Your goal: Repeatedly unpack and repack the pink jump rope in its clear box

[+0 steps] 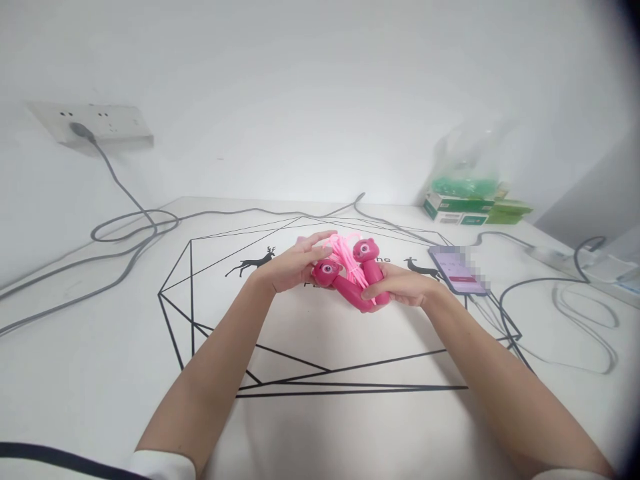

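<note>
A jump rope (pixel 353 293) with two dark pink handles, each topped by an animal head with a big eye, is held up over the middle of the table. Its light pink cord (pixel 346 257) is bundled between the handles. My left hand (pixel 300 262) grips the bundle and the left handle's head from the left side, thumb on the cord. On the other side, my right hand (pixel 400 285) is closed around the lower part of the handles, its thumb across the front. The fingers behind the rope are partly hidden.
A phone (pixel 457 270) lies to the right on the white table (pixel 310 427), which bears black line and deer prints. Boxes with a clear plastic bag (pixel 467 167) stand at the back right. Grey cables (pixel 145 223) run along the left and back from a wall socket (pixel 107 125).
</note>
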Demonstrator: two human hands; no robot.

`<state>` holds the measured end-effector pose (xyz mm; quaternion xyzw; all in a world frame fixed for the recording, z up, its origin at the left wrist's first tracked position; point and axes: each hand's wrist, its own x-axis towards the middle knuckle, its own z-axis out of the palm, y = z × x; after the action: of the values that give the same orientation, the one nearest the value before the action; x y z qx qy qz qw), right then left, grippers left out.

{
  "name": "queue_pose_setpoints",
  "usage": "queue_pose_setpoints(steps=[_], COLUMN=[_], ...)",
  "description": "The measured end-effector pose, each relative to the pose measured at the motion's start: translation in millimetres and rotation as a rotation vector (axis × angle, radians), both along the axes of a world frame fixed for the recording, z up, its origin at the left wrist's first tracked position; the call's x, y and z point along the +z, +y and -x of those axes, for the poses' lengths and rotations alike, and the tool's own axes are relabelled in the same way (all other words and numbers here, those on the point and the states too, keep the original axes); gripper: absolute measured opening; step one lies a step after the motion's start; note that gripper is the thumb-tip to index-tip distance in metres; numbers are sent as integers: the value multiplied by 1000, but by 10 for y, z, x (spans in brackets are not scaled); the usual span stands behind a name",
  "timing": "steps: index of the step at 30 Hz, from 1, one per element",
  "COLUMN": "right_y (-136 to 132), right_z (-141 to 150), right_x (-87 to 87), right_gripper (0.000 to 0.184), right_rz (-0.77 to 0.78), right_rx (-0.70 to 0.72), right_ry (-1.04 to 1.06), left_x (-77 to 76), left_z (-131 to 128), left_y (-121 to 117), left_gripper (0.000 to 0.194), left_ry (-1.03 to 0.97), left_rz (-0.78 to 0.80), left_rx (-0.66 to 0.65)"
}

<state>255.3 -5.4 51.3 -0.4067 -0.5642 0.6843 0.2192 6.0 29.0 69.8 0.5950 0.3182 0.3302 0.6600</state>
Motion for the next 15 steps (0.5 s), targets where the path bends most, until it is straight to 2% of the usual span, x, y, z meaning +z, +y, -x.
queue_pose_setpoints(steps=[3,8,15], right_y=[14,35,-3], right_z=[-37,-70,23], right_x=[-14,-11,3], right_gripper=[32,35,26], right_rz=[-18,-79,-33], right_rx=[39,76,124], right_ry=[-30,-93,-99], left_x=[19,45,85], left_z=[32,49,-123], left_y=[-12,-46,-125], left_gripper=[82,96,77], left_ry=[61,115,425], left_rz=[81,58,-122], left_rx=[-129,-205,4])
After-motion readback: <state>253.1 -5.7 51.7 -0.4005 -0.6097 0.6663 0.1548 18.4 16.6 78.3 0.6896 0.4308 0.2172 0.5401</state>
